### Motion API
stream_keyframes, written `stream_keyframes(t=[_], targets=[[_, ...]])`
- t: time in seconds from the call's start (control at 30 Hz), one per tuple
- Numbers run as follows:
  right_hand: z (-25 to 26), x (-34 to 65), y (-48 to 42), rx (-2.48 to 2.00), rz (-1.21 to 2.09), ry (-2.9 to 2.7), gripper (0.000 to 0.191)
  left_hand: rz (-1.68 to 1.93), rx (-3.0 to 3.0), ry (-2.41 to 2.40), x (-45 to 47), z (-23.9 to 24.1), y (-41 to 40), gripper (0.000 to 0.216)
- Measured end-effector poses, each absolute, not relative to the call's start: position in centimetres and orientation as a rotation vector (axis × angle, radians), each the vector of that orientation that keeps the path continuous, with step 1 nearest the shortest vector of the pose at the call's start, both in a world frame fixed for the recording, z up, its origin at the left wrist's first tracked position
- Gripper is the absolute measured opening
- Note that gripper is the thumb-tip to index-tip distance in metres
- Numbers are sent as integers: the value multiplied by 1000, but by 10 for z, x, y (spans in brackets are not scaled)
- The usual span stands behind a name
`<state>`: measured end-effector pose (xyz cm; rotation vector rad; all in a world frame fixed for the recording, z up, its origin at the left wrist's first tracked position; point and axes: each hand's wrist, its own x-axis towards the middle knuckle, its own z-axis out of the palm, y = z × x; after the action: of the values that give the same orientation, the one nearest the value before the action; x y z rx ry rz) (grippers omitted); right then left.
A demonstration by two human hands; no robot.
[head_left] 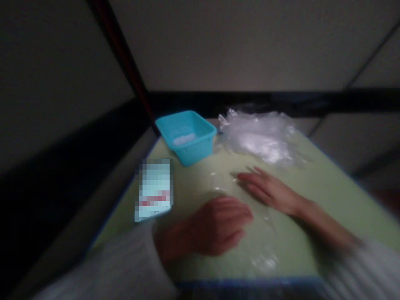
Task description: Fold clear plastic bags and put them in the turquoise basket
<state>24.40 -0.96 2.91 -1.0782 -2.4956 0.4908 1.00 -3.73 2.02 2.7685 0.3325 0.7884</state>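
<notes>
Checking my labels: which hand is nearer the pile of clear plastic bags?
Right. The right hand lies just short of the pile of clear plastic bags; the left hand sits farther back, nearer the person.

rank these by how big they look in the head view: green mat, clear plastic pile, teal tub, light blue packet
1. green mat
2. clear plastic pile
3. teal tub
4. light blue packet, not far behind the tub; it lies nearer the camera, so it looks bigger than it would beside the tub

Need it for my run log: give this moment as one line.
left hand curled on clear bag | right hand flat on it | tub, bag pile behind | packet left
</notes>
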Motion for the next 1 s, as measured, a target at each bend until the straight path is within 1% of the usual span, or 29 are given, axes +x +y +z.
stream_keyframes(t=[0.07,0.17,0.3,0.47,0.57,0.73,0.77,0.87,1.0], targets=[[32,249,-8,-1198,517,-2350,36,848,2685,741,4,18,-22,35],[34,254,-6,-1315,586,-2121,35,691,2597,1031,-5,9,-1,43],[34,254,-4,-1393,668,-1905,31,545,2638,1072,-6,-2,6,47],[24,253,2,-1336,876,-1659,27,558,2643,1192,1,2,1,44],[19,252,5,-1338,971,-1603,26,583,2640,1268,2,5,1,42],[16,250,9,-1272,735,-1658,18,708,2641,1263,3,4,1,38],[15,251,9,-1252,729,-1664,18,737,2638,1243,4,4,0,38],[12,251,10,-1267,768,-1728,21,776,2619,1215,5,2,-1,39],[9,248,10,-1242,536,-2056,35,780,2651,1219,3,-1,2,44]])
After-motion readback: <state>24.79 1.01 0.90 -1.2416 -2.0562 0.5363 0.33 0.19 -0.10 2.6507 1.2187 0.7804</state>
